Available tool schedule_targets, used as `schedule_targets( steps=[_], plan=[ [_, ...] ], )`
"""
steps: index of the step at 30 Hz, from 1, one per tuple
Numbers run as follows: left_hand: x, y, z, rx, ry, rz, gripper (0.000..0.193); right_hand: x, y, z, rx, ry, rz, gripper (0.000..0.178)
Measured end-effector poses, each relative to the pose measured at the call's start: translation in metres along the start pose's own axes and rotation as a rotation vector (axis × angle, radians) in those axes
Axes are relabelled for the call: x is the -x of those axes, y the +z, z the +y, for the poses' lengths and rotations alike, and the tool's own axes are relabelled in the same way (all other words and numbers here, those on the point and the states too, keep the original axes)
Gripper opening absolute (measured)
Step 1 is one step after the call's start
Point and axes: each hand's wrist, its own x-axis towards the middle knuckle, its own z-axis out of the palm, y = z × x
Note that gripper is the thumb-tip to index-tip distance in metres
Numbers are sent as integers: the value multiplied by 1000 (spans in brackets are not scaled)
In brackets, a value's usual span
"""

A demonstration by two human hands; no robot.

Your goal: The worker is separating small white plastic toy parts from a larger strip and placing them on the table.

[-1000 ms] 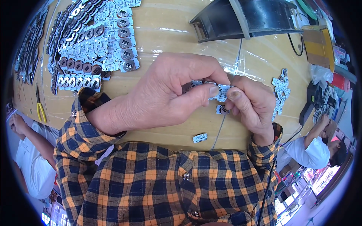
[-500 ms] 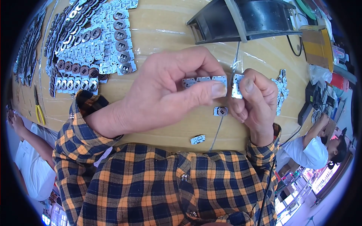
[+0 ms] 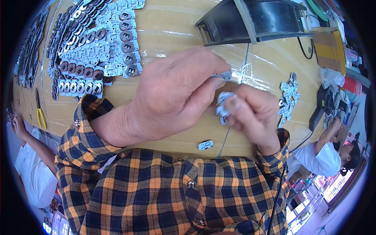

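My left hand is closed in a pinch over a strip of small circuit boards; only its end shows past the thumb and fingertips. Just right of it and lower, my right hand grips a small white circuit board, smeared by motion. The two pieces are apart. Partly hidden under the right hand, another small board lies on the table. A loose circuit board rests nearer to me, by the table's front edge.
Panels of joined circuit boards with round coin-cell holders cover the table's left. Yellow-handled pliers lie beyond them. Separated boards are heaped at the right. A black curved plastic bin stands at the back. People sit on both sides.
My right hand has moved left and tilted its board, now over the loose board on the table. My left hand has turned, so less of the strip shows.
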Motion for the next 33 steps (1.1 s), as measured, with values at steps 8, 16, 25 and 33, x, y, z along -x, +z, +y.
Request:
schedule_targets(
  steps=[8,16,25,33],
  plan=[
    [-1,-3,7,51,-76,-39,21,2,-8,-2,-158,187,143,29],
    [1,1,1,118,20,-72,23,1,-9,2,-155,158,129,29],
    [-2,-6,-1,113,-170,-112,19,-3,-13,1,209,-55,37,20],
    [-2,-6,2,450,-345,-328,18,0,-20,0,359,-139,5,25]
  ],
)
